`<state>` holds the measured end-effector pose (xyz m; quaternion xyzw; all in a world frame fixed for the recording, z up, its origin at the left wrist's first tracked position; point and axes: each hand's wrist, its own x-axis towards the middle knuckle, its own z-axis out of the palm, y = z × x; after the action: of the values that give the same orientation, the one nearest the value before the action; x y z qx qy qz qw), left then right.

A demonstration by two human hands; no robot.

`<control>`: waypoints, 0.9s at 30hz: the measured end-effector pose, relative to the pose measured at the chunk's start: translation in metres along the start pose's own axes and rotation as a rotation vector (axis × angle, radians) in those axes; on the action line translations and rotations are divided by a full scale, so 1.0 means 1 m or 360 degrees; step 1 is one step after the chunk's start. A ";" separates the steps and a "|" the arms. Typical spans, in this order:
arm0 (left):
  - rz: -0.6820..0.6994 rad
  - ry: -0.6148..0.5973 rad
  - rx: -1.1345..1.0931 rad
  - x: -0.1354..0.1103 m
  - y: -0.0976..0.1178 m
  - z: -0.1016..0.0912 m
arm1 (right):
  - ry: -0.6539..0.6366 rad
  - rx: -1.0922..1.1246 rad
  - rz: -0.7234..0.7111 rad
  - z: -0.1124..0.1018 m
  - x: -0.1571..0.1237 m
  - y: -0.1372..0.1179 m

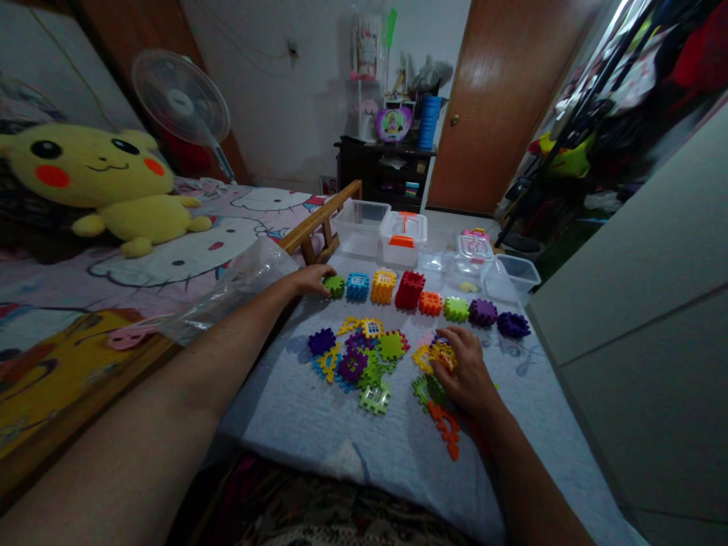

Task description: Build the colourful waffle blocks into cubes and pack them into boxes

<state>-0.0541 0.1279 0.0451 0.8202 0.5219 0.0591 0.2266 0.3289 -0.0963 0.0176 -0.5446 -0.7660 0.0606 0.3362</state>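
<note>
At the left end of a row of stacked interlocking plastic blocks, my left hand has its fingers closed around a green block. The row runs on with blue, yellow, red, orange, light green and purple stacks. My right hand is over a small heap on the right, thumb and fingers around a yellow interlocking piece. Below it lie green and orange pieces. A larger mixed heap lies between my hands.
Behind the row stand clear plastic boxes, one with an orange-handled lid. A wooden bed rail and a crumpled plastic bag flank the table's left side. A white cabinet borders the right.
</note>
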 end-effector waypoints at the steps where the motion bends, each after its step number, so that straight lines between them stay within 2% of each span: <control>1: 0.0001 -0.0004 0.0002 0.000 0.000 0.000 | 0.0000 0.0001 -0.0001 0.000 0.000 0.000; 5: 0.0019 0.0058 0.0048 0.000 -0.002 -0.001 | 0.0051 0.0043 0.0022 -0.004 0.002 0.003; 8: 0.0106 0.0291 0.0187 -0.009 0.001 0.000 | 0.0147 0.0117 0.0129 -0.011 0.004 0.007; 11: 0.0270 0.0603 0.0303 -0.032 0.016 0.006 | 0.0236 0.0224 0.0327 -0.016 0.006 0.015; 14: 0.0370 0.0775 0.0322 -0.067 0.041 0.020 | 0.0272 0.0268 0.0509 -0.019 0.006 0.025; 17: 0.0394 0.0670 0.0263 -0.103 0.065 0.041 | 0.0134 0.0182 0.0502 -0.018 0.004 0.033; 20: 0.0317 0.0570 0.0130 -0.128 0.080 0.066 | -0.0150 -0.0023 0.0355 -0.017 0.001 0.033; 23: 0.0200 0.0531 0.0011 -0.139 0.084 0.090 | -0.0373 -0.0184 0.0269 -0.014 -0.001 0.028; 27: 0.0116 0.0500 -0.0049 -0.139 0.084 0.110 | -0.0419 -0.0249 0.0261 -0.012 0.001 0.022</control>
<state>-0.0099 -0.0590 0.0031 0.8157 0.5199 0.2028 0.1524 0.3532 -0.0901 0.0171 -0.6171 -0.7588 0.0987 0.1834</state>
